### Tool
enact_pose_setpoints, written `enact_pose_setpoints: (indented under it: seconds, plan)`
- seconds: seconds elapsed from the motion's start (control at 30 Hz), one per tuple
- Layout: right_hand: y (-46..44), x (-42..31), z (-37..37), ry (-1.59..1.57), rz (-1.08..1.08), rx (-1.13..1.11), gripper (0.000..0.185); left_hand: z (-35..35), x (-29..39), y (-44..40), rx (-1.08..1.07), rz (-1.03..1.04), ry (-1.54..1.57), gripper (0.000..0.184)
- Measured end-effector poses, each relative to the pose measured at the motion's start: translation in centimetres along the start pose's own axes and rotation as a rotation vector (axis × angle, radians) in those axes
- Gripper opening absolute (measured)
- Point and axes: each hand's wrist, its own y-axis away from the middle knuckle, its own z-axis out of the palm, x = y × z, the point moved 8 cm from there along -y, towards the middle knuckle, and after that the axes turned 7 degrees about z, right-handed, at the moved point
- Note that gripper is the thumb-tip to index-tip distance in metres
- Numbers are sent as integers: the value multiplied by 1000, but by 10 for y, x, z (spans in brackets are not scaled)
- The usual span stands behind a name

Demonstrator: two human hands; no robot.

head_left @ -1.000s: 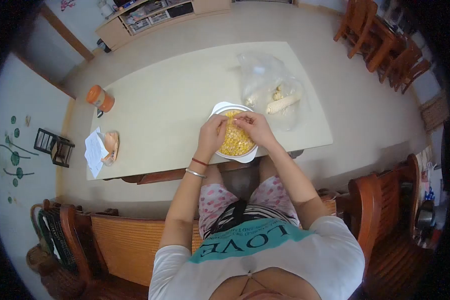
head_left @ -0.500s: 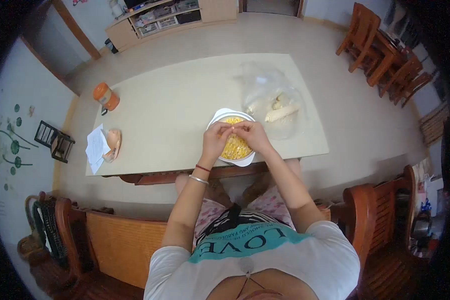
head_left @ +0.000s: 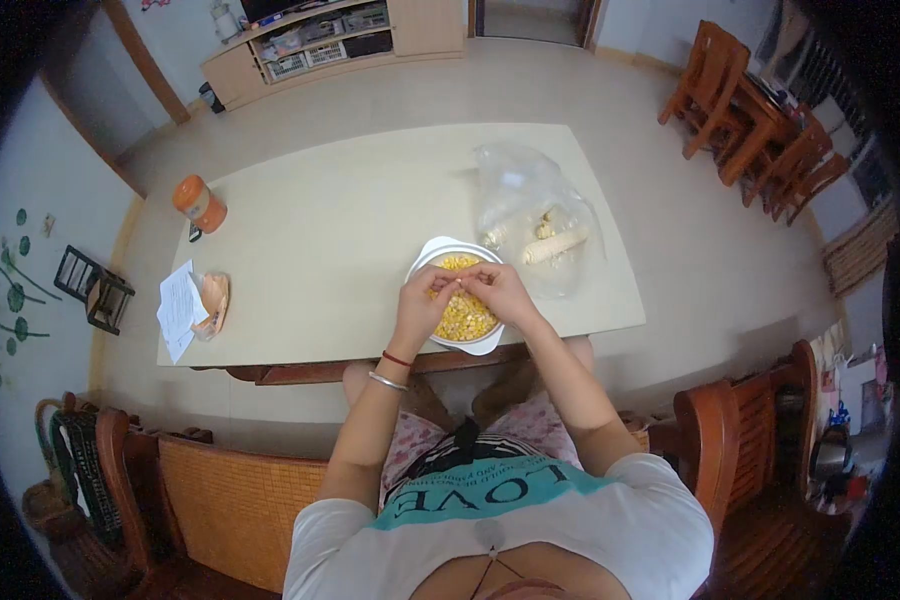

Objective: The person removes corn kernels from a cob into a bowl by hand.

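Observation:
A white bowl with two handles [head_left: 482, 346] stands at the near edge of the table, filled with yellow corn kernels [head_left: 467, 318]. Over it, my left hand [head_left: 422, 302] and my right hand [head_left: 500, 292] meet fingertip to fingertip, both closed in a pinch. Between the tips shows a small pale bit that looks like a corn kernel [head_left: 459, 282]. Right of the bowl, a stripped corn cob [head_left: 555, 246] and other corn scraps lie on or in a clear plastic bag [head_left: 515, 180].
On the left of the pale table [head_left: 340, 230] are an orange jar [head_left: 200, 204], white papers [head_left: 180, 308] and an orange-and-white packet [head_left: 213, 300]. A wooden bench [head_left: 230, 500] is behind me. Wooden chairs [head_left: 705, 85] stand at the far right.
The whole view has shifted slightly, so the table sits a little lower and further left. Both hands remain pinched together over the bowl, with only slight finger movement.

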Motion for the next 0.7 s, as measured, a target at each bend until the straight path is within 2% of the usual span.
enact_pose_setpoints:
  seconds: [0.3,0.5,0.7]
  plan:
    - [-3,7,0,37,-6,-15,10,0,4,1,-18,90,-96,8]
    - [-4,6,4,-142,-73,-53,4,3,5,3,-19,203,-171,5]
    - [-7,12,1,44,-65,-30,11,5,11,3,-57,228,-182,5]
